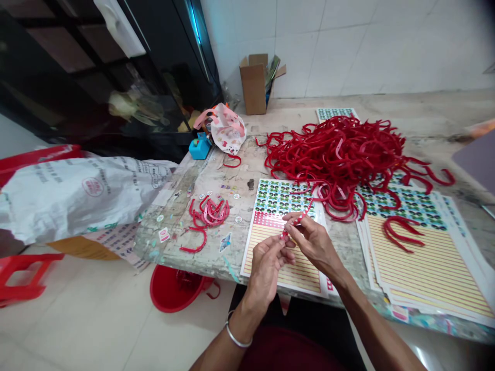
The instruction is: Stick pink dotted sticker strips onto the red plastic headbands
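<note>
left hand (266, 270) | right hand (315, 245) | both grips pinched on red plastic strip (297, 220) | red strip heap (336, 159) at 12 o'clock | printed sheet (280, 198) beneath hands

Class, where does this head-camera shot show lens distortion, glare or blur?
Head view: wide-lens bowing curves the white tiled wall; reflections cross the glossy black glass cabinet door; glare marks the pale polished floor at lower right; the top right corner darkens; the bare left hand, right hand and the red strip they pinch look fairly sharp.
</note>
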{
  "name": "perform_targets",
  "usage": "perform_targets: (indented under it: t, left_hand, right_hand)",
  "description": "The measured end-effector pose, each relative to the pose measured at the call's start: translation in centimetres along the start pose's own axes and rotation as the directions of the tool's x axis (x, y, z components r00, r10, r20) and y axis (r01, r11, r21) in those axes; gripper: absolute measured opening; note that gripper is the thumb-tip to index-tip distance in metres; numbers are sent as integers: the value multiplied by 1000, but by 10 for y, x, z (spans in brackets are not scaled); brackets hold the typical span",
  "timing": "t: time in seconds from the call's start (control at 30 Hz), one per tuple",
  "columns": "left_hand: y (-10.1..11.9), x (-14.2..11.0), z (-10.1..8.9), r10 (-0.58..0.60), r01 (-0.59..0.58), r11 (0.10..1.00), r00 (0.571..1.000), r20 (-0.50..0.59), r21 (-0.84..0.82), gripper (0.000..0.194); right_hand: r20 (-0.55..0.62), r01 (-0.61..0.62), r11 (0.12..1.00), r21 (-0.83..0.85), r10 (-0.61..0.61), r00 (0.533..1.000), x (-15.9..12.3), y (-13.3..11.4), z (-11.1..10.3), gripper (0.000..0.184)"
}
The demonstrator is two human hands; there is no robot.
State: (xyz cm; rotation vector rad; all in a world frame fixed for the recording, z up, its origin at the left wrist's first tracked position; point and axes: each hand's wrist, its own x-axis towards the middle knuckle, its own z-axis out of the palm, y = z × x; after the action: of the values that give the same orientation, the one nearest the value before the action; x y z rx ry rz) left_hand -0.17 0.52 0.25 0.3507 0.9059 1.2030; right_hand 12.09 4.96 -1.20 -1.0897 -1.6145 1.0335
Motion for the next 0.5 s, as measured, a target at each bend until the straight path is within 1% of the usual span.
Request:
perform_targets:
  t: [0.23, 0.4, 0.5]
  left_hand:
    - [0, -1, 1, -3, 3, 1000, 1000, -8, -6, 10]
    - [0, 0, 1, -6, 6, 1000, 1000, -11, 3, 18]
    - [-2, 2, -1, 2, -2, 1000, 1000, -25, 24, 18]
  right_hand:
    - [-1, 9, 1000, -4, -9, 1000, -1, 0, 0, 7]
    - [-12, 30, 999, -18, -30, 999, -1, 0, 0, 8]
    - [-8, 51, 998, -30, -51, 999, 0, -1, 0, 7]
